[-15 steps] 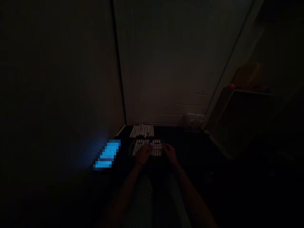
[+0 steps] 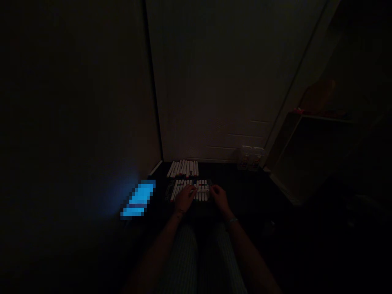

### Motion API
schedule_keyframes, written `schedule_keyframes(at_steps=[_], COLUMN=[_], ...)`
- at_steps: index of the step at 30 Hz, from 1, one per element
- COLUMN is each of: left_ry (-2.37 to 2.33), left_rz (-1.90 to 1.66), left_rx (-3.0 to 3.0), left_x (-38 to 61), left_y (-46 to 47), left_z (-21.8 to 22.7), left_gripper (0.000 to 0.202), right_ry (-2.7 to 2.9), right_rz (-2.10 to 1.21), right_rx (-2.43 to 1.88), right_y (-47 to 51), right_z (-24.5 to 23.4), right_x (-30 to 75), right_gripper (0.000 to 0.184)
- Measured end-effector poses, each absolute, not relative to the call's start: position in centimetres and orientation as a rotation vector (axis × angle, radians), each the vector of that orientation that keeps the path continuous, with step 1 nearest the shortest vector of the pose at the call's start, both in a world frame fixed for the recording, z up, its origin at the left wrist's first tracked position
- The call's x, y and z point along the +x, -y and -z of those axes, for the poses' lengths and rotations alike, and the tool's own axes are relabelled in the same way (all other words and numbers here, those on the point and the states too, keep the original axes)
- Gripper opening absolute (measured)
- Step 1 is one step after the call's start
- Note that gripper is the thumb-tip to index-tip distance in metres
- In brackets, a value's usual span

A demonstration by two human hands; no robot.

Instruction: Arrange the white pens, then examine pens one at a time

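The room is very dark. On the dark floor ahead of my knees lies a row of white markers (image 2: 191, 188), and a second row of white markers (image 2: 183, 168) lies farther back by the wall. My left hand (image 2: 184, 199) rests on the near row with curled fingers. My right hand (image 2: 219, 197) is at the right end of the same row. A single marker seems to lie crosswise between both hands, but the dim light hides the grip. My legs in striped trousers (image 2: 199, 261) stretch under my arms.
A glowing blue screen (image 2: 138, 199) lies on the floor at the left. A wall corner and a door (image 2: 214, 81) stand behind the markers. A clear container (image 2: 251, 157) sits by the door, and a dark low cabinet (image 2: 315, 151) stands at the right.
Both hands have shifted slightly on the near row of markers; my forearms show a little more. Everything else is as before.
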State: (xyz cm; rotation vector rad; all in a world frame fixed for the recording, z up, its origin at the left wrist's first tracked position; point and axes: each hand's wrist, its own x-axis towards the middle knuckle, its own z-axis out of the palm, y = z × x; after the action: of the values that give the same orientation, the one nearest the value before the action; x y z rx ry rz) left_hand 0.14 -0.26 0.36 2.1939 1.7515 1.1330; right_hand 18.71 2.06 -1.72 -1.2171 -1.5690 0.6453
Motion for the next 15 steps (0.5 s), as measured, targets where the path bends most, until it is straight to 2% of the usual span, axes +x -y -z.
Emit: schedule_keyframes(at_steps=[15], left_ry=[-1.764], left_rz=[-1.129], left_rx=[2.182], left_x=[0.11], left_y=[0.02], left_z=[0.06], left_gripper=[0.026], right_ry=[1.566], right_rz=[-0.597], right_rx=[-1.251], right_y=[-2.24], right_z=[1.93], right_x=[18.76], right_gripper=[0.029])
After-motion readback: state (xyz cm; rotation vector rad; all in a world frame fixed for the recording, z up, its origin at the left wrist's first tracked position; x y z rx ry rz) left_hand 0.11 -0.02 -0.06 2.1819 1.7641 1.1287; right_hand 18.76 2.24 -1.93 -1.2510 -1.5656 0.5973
